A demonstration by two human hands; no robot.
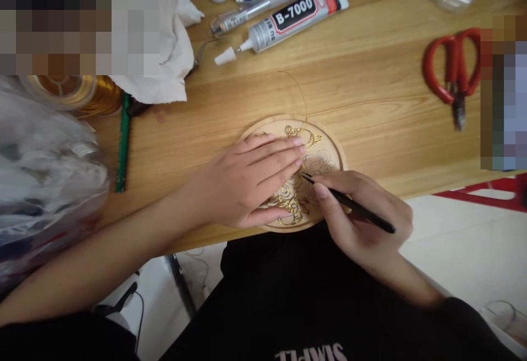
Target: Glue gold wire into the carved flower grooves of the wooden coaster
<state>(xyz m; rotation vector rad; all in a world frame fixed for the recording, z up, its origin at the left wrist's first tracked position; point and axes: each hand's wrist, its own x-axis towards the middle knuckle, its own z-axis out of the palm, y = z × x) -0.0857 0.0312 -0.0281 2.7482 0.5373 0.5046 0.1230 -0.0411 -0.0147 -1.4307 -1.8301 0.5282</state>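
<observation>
A round wooden plaque (341, 158) lies at the table's front edge, bearing a fine line drawing and gold wire shapes (290, 208). My left hand (255, 177) rests flat over its left and middle part, fingers stretched out and thumb spread near the lower gold wire. In my right hand (358, 207), black tweezers (366, 212) are pinched between thumb and fingers, their tips on the plaque beside my left fingertips. A thin gold wire (303, 95) curves up from the plaque onto the table. Whether the tweezer tips grip any wire cannot be made out.
Behind the plaque lie a B-7000 glue tube (296, 15) and a pen (242, 16). Red-handled cutters (457, 70) are at the right. At the left are a gold wire spool (99, 95), a green stick (123, 147), white tissue (173, 48) and plastic bags (45, 185).
</observation>
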